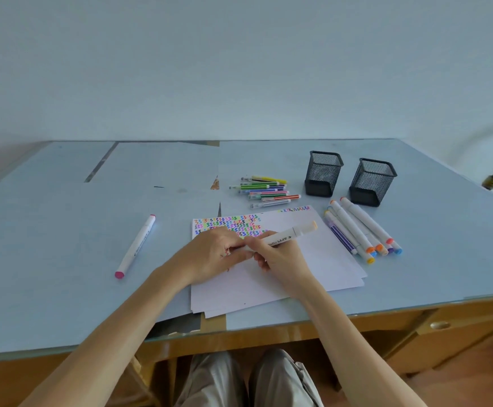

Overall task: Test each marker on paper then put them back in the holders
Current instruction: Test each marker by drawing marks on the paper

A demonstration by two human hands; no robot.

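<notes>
A stack of white paper (321, 259) lies in front of me, its upper left covered with coloured squiggles. Over the sheet, both hands grip one white marker (289, 235) with a pale orange cap pointing up to the right. My right hand (280, 259) grips its barrel, and my left hand (213, 254) pinches its lower end. Two black mesh holders (323, 173) (373, 182) stand behind the paper at the right; I see nothing inside them. Several thick white markers (362, 229) lie right of the paper. Several thin coloured pens (265, 190) lie beyond it.
A white marker with pink caps (136, 246) lies alone on the grey table top (63, 230), left of the paper. The table's front edge runs just below the paper, with wooden drawers (445, 333) beneath at the right. My knees show under the table.
</notes>
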